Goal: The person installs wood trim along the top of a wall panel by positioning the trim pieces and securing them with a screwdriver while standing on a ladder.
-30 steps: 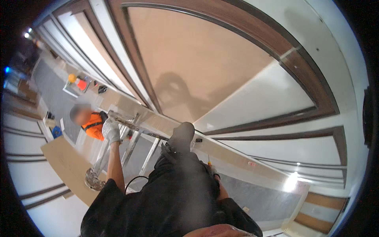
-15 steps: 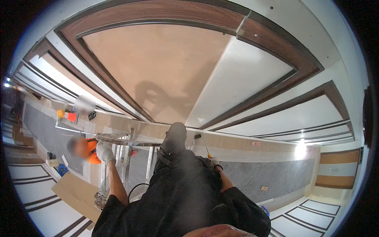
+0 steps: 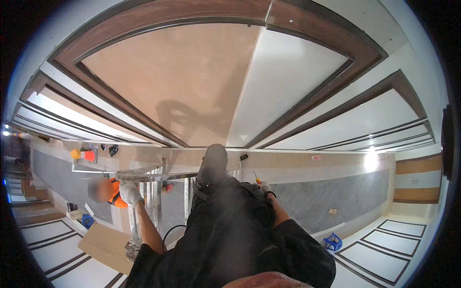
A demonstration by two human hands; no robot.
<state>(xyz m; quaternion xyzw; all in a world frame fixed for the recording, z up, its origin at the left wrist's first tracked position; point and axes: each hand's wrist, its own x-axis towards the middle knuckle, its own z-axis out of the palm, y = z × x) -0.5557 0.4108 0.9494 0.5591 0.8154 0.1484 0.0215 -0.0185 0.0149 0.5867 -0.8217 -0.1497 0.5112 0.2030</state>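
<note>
Panelled wall [image 3: 173,62], tan and white in dark brown frames, along a grey floor [image 3: 331,194]. White-gloved left hand [image 3: 129,193] curled over the left end of a paint-spattered metal ladder [image 3: 155,199]; firmness cannot be told. Right hand [image 3: 265,188] closed around a yellow-and-red-handled screwdriver [image 3: 258,181], seen against the floor's wall-side edge. Risks: sideways lean could tip the ladder onto the orange-vested co-worker [image 3: 116,194] near its left side; loosened fingers could drop the screwdriver.

Brown-trimmed wall panels [image 3: 288,62], grey floor [image 3: 331,194], possibly stone
</note>
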